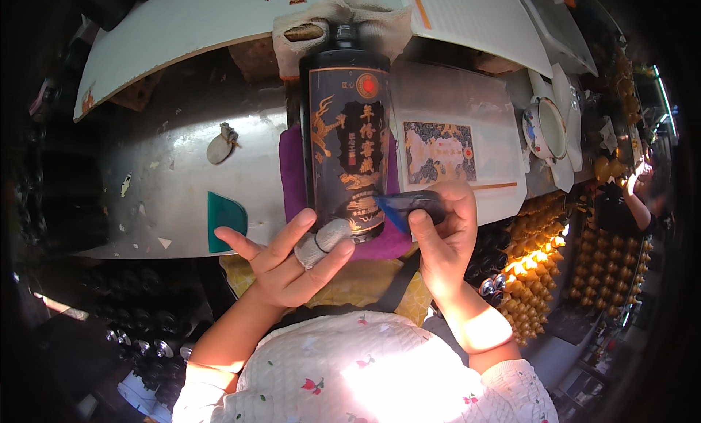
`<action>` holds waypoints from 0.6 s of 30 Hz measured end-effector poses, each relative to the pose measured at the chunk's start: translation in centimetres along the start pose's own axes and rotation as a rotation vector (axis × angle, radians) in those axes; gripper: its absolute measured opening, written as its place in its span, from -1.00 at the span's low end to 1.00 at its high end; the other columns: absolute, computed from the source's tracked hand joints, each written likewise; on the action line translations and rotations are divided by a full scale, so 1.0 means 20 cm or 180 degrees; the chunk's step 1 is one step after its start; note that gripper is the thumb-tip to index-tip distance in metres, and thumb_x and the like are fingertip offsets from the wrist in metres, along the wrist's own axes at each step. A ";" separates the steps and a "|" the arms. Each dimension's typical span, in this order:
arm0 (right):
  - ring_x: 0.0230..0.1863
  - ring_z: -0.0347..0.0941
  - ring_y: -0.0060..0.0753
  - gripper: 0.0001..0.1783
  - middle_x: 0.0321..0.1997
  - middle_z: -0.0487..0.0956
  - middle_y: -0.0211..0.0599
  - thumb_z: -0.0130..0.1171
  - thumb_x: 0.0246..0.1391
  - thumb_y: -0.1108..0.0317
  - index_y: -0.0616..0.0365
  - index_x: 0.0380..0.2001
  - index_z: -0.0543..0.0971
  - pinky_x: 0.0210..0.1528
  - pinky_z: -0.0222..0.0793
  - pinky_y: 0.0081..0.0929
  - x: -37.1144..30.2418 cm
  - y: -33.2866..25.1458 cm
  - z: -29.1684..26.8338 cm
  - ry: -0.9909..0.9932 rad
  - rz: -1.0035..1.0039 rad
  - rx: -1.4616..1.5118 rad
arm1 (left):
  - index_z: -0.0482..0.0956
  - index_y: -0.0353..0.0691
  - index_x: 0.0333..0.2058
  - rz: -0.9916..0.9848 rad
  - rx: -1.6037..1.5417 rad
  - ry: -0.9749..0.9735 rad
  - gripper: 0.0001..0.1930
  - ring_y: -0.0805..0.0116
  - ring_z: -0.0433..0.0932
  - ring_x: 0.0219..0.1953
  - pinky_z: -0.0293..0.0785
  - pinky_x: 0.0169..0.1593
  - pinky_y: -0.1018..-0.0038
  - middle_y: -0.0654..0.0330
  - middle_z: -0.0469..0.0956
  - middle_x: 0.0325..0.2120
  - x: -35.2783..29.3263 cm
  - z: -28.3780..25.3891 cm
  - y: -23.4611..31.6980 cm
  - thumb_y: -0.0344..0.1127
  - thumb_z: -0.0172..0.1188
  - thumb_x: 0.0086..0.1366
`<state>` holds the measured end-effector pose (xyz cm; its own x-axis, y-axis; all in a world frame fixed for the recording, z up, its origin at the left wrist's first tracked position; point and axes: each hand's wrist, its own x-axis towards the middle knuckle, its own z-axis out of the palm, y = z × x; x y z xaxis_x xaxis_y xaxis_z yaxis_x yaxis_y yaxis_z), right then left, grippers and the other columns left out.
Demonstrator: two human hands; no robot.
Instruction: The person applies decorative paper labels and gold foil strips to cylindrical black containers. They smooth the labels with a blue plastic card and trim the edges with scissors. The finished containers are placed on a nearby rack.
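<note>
A black bottle (327,142) with a gold, red and white picture decal lies in front of me, its base toward me and its neck on a whitish cloth pad (292,56). Purple cloth (293,178) is spread under the bottle. My left hand (296,273) has its fingers spread at the base end; grey wrapping covers one finger, which rests by the decal's lower corner. Between thumb and fingers of my right hand (447,237) is a dark blue scraper (409,205), its edge against the decal's lower right side.
A teal scraper (225,220) lies left on the metal table (146,237). Beyond it sits a small greyish lump (221,144). Right of the bottle, a printed decal sheet (439,153) lies on white paper, near an enamel bowl (546,128). Rows of amber bottles (533,266) stand lower right.
</note>
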<state>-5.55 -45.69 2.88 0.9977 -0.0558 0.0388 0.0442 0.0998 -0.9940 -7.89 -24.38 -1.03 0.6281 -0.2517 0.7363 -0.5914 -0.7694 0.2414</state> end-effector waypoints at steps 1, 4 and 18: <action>-0.26 0.32 -0.70 -0.67 -0.24 0.47 -0.42 0.24 0.14 0.58 0.19 -0.10 0.36 -0.12 0.26 -0.69 0.00 0.00 0.00 0.0022 -0.0010 0.0033 | 0.69 0.18 -0.18 -0.0083 -0.0051 0.0059 -0.75 0.27 0.55 0.12 -0.77 0.33 -0.36 0.53 0.49 -0.55 -0.02 0.00 -0.01 -0.33 0.35 0.16; -0.25 0.33 -0.71 -0.66 -0.23 0.47 -0.42 0.24 0.15 0.56 0.20 -0.08 0.35 -0.12 0.27 -0.69 0.00 0.02 0.01 0.0075 -0.0022 0.0144 | 0.68 0.11 -0.15 -0.0514 -0.0056 -0.0078 -0.72 0.24 0.52 0.16 -0.76 0.30 -0.42 0.48 0.50 -0.50 -0.09 0.00 -0.02 -0.33 0.39 0.13; -0.25 0.63 -0.29 -0.69 -0.23 0.70 -0.42 0.35 -0.31 0.53 0.03 -0.36 0.63 -0.32 0.49 -0.40 0.09 -0.14 -0.06 -0.1330 -0.2156 -0.1520 | 0.42 -0.19 0.25 -0.0636 0.0202 -0.0793 -0.23 -0.16 0.32 0.30 -0.69 0.28 -0.43 0.20 0.59 -0.36 0.21 -0.01 -0.01 0.21 0.24 0.19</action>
<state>-3.96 -47.19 5.56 0.7083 0.4190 0.5681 0.6911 -0.2482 -0.6788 -5.16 -25.19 2.11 0.8377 -0.2219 0.4990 -0.4161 -0.8511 0.3201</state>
